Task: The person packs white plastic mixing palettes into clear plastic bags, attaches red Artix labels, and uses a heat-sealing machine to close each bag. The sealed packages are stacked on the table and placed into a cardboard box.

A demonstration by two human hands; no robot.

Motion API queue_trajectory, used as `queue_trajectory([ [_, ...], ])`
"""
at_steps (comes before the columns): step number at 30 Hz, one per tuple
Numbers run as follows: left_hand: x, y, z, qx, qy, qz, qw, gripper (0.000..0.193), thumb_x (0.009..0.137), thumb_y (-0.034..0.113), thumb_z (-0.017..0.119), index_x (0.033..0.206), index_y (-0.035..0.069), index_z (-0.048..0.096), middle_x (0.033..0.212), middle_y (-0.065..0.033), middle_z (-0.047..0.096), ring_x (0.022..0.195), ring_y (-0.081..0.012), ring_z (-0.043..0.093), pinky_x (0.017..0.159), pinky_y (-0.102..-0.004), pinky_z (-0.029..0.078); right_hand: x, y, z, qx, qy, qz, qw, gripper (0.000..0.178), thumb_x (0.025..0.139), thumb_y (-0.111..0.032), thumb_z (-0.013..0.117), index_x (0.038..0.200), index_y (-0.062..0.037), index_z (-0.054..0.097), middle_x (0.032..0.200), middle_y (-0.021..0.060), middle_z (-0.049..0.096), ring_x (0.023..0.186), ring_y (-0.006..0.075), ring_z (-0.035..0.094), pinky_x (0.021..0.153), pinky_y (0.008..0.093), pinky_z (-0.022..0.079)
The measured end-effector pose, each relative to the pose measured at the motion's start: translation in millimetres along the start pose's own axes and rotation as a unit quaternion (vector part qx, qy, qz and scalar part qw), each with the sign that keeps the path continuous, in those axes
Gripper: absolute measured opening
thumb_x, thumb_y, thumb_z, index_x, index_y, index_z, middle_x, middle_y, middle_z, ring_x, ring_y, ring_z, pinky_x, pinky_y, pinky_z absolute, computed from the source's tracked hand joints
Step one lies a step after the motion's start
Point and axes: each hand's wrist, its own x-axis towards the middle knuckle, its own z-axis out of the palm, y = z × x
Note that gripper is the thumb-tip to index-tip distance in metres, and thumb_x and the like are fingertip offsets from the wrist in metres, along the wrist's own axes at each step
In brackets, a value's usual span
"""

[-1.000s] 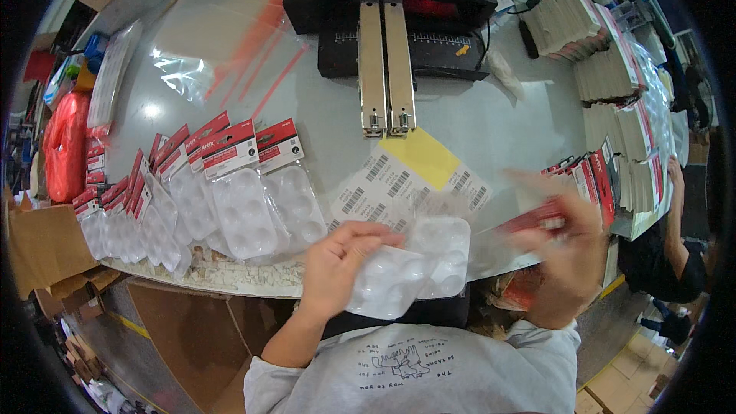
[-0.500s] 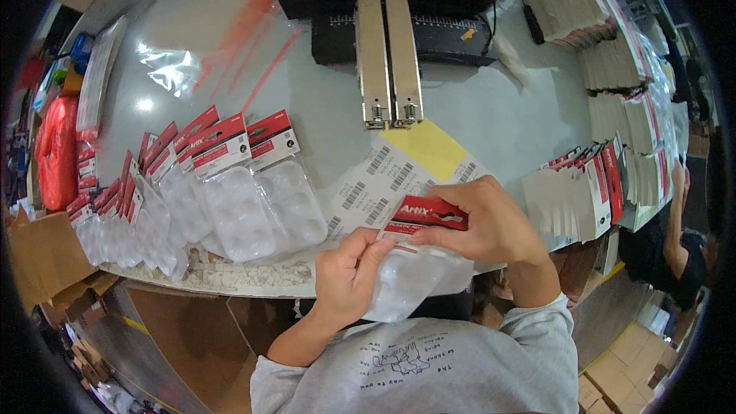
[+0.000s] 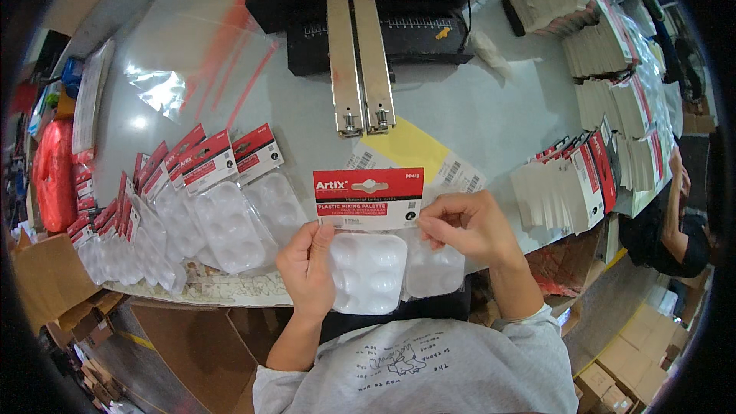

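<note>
Fingers of the left hand (image 3: 305,268) are closed in a pinch, thumb in front, on the lower left corner of a red-and-white header card (image 3: 368,198). The right hand (image 3: 481,234) is half curled, its fingertips at the card's lower right corner; whether they grip it I cannot tell. Just nearer than the card, between the hands, is a white palette (image 3: 368,272) with round wells, at the near side of the bench (image 3: 498,111). A second palette (image 3: 433,264) lies beside it to the right, partly under the right hand.

On the far side of the card, a label sheet (image 3: 461,172) with barcodes shows around a yellow patch (image 3: 410,144). Farther still stands a black machine (image 3: 307,0), two metal bars (image 3: 346,61) pointing toward the near side. Clear bags (image 3: 184,38) with red strips lie far left; carded palettes (image 3: 230,222) overlap in a row at the near left (some lean on edge). Header cards (image 3: 552,192) stand packed at the right, with taller card stacks (image 3: 606,54) beyond. Past the right edge, another person's arm (image 3: 675,192) shows.
</note>
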Motion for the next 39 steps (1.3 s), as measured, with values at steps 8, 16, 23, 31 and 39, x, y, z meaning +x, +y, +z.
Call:
queue_trajectory([
  [8, 34.2, 0.0, 22.4, 0.115, 0.028, 0.028, 0.993, 0.031, 0.098, 0.023, 0.044, 0.080, -0.001, 0.049, 0.064, -0.0072, 0.048, 0.063, -0.0094, 0.040, 0.059, -0.0270, 0.038, 42.9, 0.5, 15.7, 0.135, 0.086, -0.001, 0.987, 0.015, 0.083, -0.011, 0.062, 0.076, 0.0015, 0.063, 0.065, 0.0034, 0.058, 0.055, 0.0099, 0.052, 0.052, 0.0232, 0.042],
  [16, 92.1, -24.2, 33.0, 0.025, 0.015, 0.066, 0.997, 0.034, 0.099, 0.025, 0.045, 0.077, -0.001, 0.045, 0.065, -0.0065, 0.045, 0.063, -0.0101, 0.038, 0.061, -0.0262, 0.039, 88.1, 10.9, 13.5, 0.192, 0.127, -0.104, 0.968, 0.016, 0.084, -0.012, 0.063, 0.079, 0.0033, 0.065, 0.066, 0.0043, 0.060, 0.055, 0.0086, 0.053, 0.052, 0.0226, 0.044],
  [23, 85.3, -19.4, 34.5, 0.040, 0.030, 0.066, 0.997, 0.035, 0.099, 0.024, 0.046, 0.073, 0.000, 0.042, 0.063, -0.0029, 0.042, 0.062, -0.0092, 0.036, 0.059, -0.0247, 0.037, 81.7, 7.0, 15.3, 0.156, 0.152, -0.090, 0.972, 0.016, 0.083, -0.011, 0.063, 0.080, 0.0044, 0.065, 0.066, 0.0049, 0.060, 0.055, 0.0086, 0.053, 0.052, 0.0223, 0.044],
  [31, 92.1, -28.9, 34.6, 0.049, 0.021, 0.079, 0.995, 0.033, 0.098, 0.023, 0.045, 0.076, -0.001, 0.048, 0.062, -0.0060, 0.043, 0.062, -0.0109, 0.036, 0.058, -0.0267, 0.036, 91.8, 13.9, 11.7, 0.166, 0.140, -0.081, 0.973, 0.016, 0.084, -0.010, 0.062, 0.084, 0.0052, 0.066, 0.067, 0.0057, 0.062, 0.058, 0.0080, 0.055, 0.056, 0.0217, 0.046],
  [39, 69.9, 15.8, -44.0, 0.330, 0.090, 0.103, 0.934, 0.025, 0.094, 0.018, 0.045, 0.102, -0.001, 0.060, 0.096, -0.0131, 0.065, 0.090, -0.0279, 0.062, 0.078, -0.0397, 0.046, -30.8, -64.3, -45.1, -0.413, 0.422, -0.274, 0.760, 0.062, 0.071, -0.014, 0.078, 0.125, -0.0005, 0.052, 0.112, 0.0173, 0.063, 0.102, 0.0273, 0.061, 0.089, 0.0335, 0.045],
])
